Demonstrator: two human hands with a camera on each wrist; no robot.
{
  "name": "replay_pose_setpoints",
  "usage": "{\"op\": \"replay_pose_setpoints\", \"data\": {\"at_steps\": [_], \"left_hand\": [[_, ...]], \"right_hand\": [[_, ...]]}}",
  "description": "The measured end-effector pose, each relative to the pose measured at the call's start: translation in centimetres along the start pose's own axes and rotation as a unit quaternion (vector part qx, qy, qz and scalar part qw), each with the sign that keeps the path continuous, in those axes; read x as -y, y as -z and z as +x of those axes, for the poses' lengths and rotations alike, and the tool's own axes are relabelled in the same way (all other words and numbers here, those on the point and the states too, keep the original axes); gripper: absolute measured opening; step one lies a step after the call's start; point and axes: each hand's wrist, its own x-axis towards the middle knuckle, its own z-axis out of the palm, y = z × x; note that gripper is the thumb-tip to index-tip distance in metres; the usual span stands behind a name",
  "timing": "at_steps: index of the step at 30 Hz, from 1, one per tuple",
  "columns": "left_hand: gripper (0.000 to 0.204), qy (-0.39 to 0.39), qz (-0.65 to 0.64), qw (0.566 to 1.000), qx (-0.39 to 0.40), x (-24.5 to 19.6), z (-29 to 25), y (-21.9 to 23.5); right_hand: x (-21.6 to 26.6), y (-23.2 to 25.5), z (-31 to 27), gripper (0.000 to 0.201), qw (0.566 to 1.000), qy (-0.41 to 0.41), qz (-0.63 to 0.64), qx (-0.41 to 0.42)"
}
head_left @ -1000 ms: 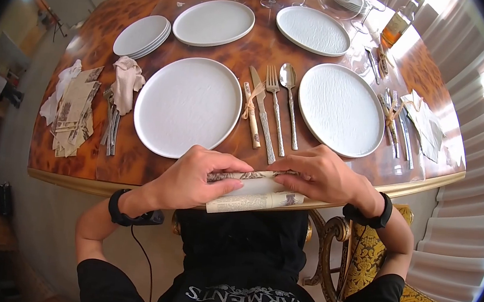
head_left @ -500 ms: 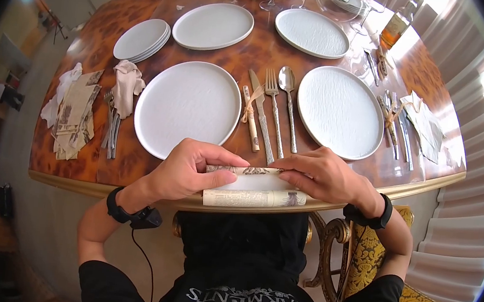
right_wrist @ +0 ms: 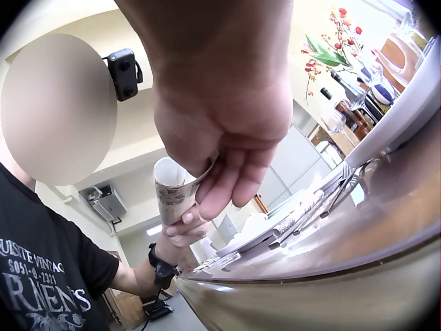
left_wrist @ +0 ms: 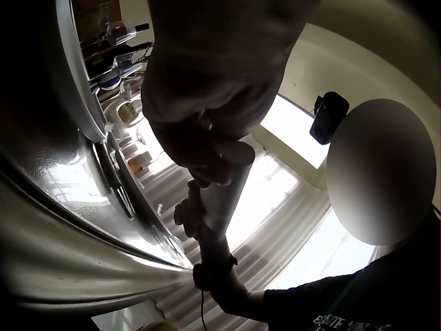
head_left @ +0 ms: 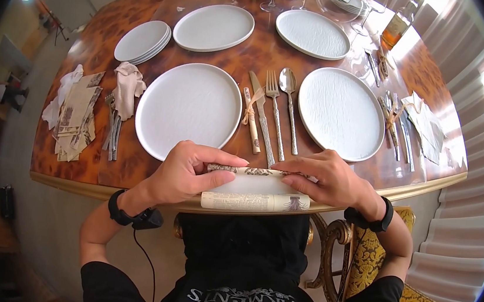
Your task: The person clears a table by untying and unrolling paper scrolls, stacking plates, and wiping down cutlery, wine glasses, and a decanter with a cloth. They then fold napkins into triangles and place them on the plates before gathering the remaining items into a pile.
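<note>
A sheet of printed paper (head_left: 254, 202), cream with text and dark drawings, is curled at both long edges in front of me at the table's edge. My left hand (head_left: 184, 168) pinches the left part of its far rolled edge between thumb and fingers. On the right part, my right hand (head_left: 328, 176) pinches the same roll. The pale inner side shows between the hands, and the near edge curls loosely over. In the right wrist view the paper (right_wrist: 172, 196) forms an open-ended tube. Just beyond lie a tied paper roll (head_left: 253, 133), a knife (head_left: 264, 121), a fork (head_left: 277, 116) and a spoon (head_left: 290, 112).
White plates (head_left: 190, 110) (head_left: 341, 114) flank the cutlery, with more behind. Paper strips (head_left: 77, 119), a pink cloth (head_left: 128, 87) and more cutlery lie at left. Tied cutlery (head_left: 395, 123) and folded paper (head_left: 424, 126) lie at right. Glasses and bottles (head_left: 401, 23) stand at the back.
The near curl of the paper has swung slightly down and outward, so more of the pale inside shows. Both hands keep hold of the far rolled edge.
</note>
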Motion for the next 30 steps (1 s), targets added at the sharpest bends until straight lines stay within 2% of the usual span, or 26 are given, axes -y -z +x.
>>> {"op": "replay_pose_setpoints", "data": {"at_steps": [4,7,12,14,15,17,19,21,23,25,30], "left_hand": [[0.025,-0.005,-0.115,0.993,-0.001,0.1,0.2,-0.1],[0.024,0.022,-0.138,0.990,-0.005,0.3,0.2,0.0],[0.023,0.027,-0.108,0.994,-0.016,0.0,-0.2,-0.3],[0.023,0.019,-0.091,0.995,-0.020,0.0,-0.3,-0.3],[0.024,0.002,-0.056,0.998,-0.024,0.2,-0.4,-0.3],[0.024,-0.016,-0.021,0.999,-0.028,0.3,-0.5,-0.2],[0.024,-0.029,0.015,0.999,-0.017,0.3,-0.5,-0.1],[0.024,-0.015,-0.015,0.999,-0.026,-0.1,-0.5,-0.3],[0.023,-0.001,-0.045,0.998,-0.036,-0.3,-0.5,-0.3],[0.024,0.039,-0.110,0.992,-0.050,-0.1,-0.2,-0.1],[0.023,0.011,-0.118,0.990,-0.074,0.7,-0.1,-0.1]], "right_hand": [[0.2,0.1,0.0,0.024,1.000,0.014,-0.004,-0.007],[0.1,0.2,0.0,0.025,1.000,0.014,-0.011,-0.003],[-0.1,0.3,-0.2,0.026,1.000,0.004,0.003,-0.004],[0.2,0.6,-0.2,0.028,0.996,-0.051,0.067,0.005],[0.5,0.7,-0.1,0.028,0.996,-0.051,0.066,0.004],[1.0,0.8,0.1,0.026,0.989,-0.114,0.090,0.008],[1.0,0.8,0.1,0.025,0.990,-0.112,0.084,0.002],[0.8,0.6,0.1,0.024,0.991,-0.110,0.078,-0.004],[0.5,0.3,0.1,0.023,0.992,-0.087,0.077,-0.047],[0.3,0.3,0.2,0.023,0.992,-0.088,0.076,-0.053],[0.4,0.2,0.5,0.022,0.990,-0.099,0.082,-0.059]]}}
